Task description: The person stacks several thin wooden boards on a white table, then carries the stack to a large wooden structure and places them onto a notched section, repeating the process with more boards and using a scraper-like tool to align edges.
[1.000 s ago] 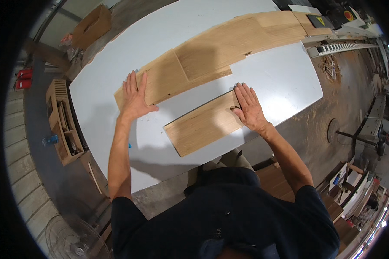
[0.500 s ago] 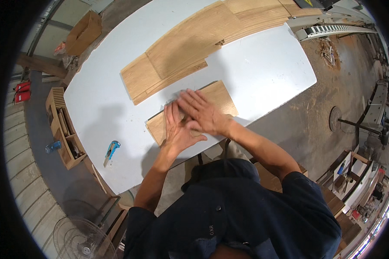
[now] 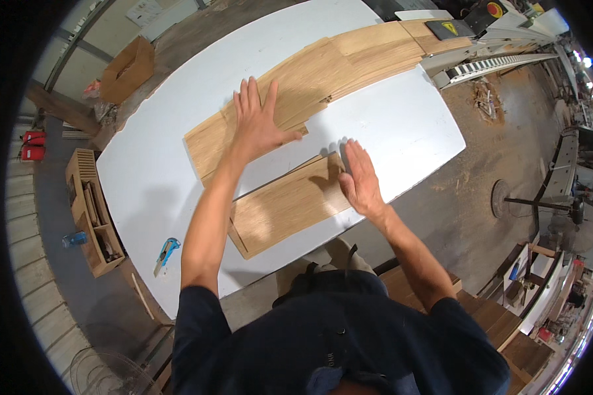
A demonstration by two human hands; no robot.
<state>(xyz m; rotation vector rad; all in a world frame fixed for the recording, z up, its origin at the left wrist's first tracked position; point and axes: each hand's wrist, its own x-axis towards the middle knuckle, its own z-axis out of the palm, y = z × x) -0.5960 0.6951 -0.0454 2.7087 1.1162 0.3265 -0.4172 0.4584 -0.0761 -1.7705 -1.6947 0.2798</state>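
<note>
You stood at a white table, seen from above your head. Nearest you on the table lay a small wooden panel, close to the table's near edge. Your right hand was open, fingers straight and together, resting at that panel's right end and gripping nothing. Beyond the panel, toward the middle of the table, your left hand lay flat with fingers spread on a long strip of wooden boards, holding nothing. That strip ran on to the table's far right corner. A blue utility knife lay at the table's near left corner.
</note>
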